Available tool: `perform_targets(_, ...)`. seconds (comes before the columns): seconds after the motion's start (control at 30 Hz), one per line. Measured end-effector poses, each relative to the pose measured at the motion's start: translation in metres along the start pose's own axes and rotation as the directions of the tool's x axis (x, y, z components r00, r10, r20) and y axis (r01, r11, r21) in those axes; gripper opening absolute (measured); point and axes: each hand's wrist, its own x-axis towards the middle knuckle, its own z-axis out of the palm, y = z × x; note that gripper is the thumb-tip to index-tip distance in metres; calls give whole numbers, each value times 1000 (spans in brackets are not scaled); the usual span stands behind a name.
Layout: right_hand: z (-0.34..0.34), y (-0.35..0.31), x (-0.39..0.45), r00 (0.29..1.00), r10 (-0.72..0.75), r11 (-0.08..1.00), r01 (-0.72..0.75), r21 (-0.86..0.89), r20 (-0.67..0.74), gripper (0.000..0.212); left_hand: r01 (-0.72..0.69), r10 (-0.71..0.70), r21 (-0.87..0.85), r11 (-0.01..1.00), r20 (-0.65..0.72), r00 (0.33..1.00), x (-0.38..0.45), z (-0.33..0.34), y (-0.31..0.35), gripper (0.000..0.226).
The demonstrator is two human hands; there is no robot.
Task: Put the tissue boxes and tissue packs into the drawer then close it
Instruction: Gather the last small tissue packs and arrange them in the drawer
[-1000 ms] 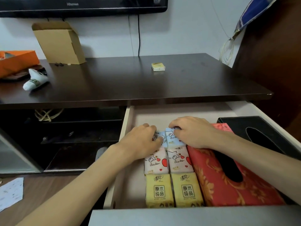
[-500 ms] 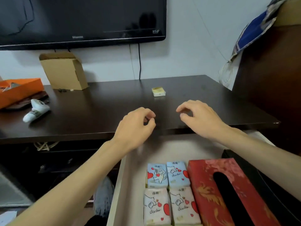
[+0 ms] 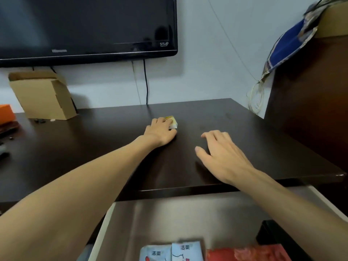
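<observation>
A small yellow tissue pack (image 3: pixel 172 123) lies on the dark table top (image 3: pixel 94 147), toward the back. My left hand (image 3: pixel 161 131) is stretched over it, fingers curled on its top and thumb at its near side. My right hand (image 3: pixel 220 157) hovers open above the table, to the right and nearer, holding nothing. Below the table edge the drawer (image 3: pixel 178 219) stands pulled out. At its near end lie two blue tissue packs (image 3: pixel 156 253), a red tissue box (image 3: pixel 244 254) and the corner of a black tissue box (image 3: pixel 271 235).
A television (image 3: pixel 84 25) hangs on the wall above the table, a cable (image 3: pixel 146 81) dropping from it. An open cardboard box (image 3: pixel 43 97) and an orange box (image 3: pixel 6 113) stand at the back left. A tall dark cabinet (image 3: pixel 310 110) borders the right side.
Both hands left the packs in the drawer and rose over the table. My left hand reached back onto the yellow pack; my view tilted up.
</observation>
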Motion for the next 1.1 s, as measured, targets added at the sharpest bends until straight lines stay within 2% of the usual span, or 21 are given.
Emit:
perform_targets(0.1,-1,0,1,1000,6,1000,-7,22,17,57,-53,51,-37,998,-48,998,-8,-2,3,38)
perform_targets(0.17,-3,1,1,1000,-6,999,5,38,22,55,-147,135,-149,978,-89,987,-26,-9,6,21)
perform_targets(0.23,-4,4,0,999,-32,998,30,57,19,53,-228,221,-329,917,-57,974,-50,-18,7,11)
perform_targets(0.33,-5,6,-3,997,-81,989,79,129,14,57,-206,302,-596,776,64,951,-85,-24,5,36)
perform_targets(0.4,-7,6,-7,991,-131,974,125,190,19,62,-180,289,-655,734,61,955,-101,-27,6,56)
perform_targets(0.5,-8,5,-14,965,-255,953,241,184,61,65,-245,221,-582,775,-113,969,-119,-30,9,68)
perform_targets(0.6,-8,1,-18,930,-351,935,344,81,106,56,-231,109,-512,827,-258,960,-143,-32,8,72)
perform_targets(0.7,-5,-4,-22,921,-390,920,389,46,1,47,-226,41,-535,814,-336,941,-180,-33,1,64)
perform_targets(0.8,-4,-13,-26,917,-392,914,398,81,-79,28,-282,71,-531,799,-383,921,-230,-29,-9,55)
perform_targets(0.87,-7,-20,-28,934,-352,916,357,183,-56,18,-288,57,-553,782,-395,917,-263,-22,-16,51)
perform_targets(0.93,-11,-28,-29,951,-309,910,285,300,32,20,-270,49,-542,796,-386,921,-290,-17,-23,47)
perform_targets(1.03,-19,-40,-33,963,-202,919,125,374,177,27,-212,117,-348,913,-275,954,-315,-13,-31,36)
perform_targets(1.1,-26,-48,-40,964,-149,927,59,369,220,26,-146,104,-260,955,-171,980,-327,-15,-35,31)
